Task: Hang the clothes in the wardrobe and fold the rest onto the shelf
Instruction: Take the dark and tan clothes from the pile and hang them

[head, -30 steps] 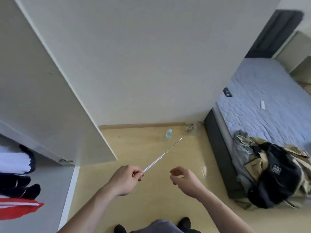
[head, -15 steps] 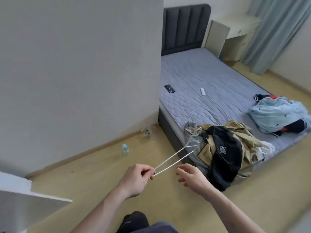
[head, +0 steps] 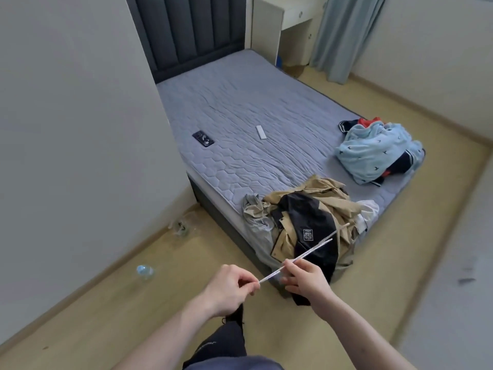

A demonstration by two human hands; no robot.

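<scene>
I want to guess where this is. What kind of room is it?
Most likely a bedroom. There is a bed with a dark padded headboard, piles of clothes lying on its near corner, and a curtain by a small desk.

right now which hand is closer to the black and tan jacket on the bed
Right. The right hand overlaps the hanging edge of the black and tan jacket in view; the left hand is further left over the floor. Both grip the white hanger.

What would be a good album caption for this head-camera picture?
Both hands, left and right, hold a white hanger before the jacket pile on the bed.
</scene>
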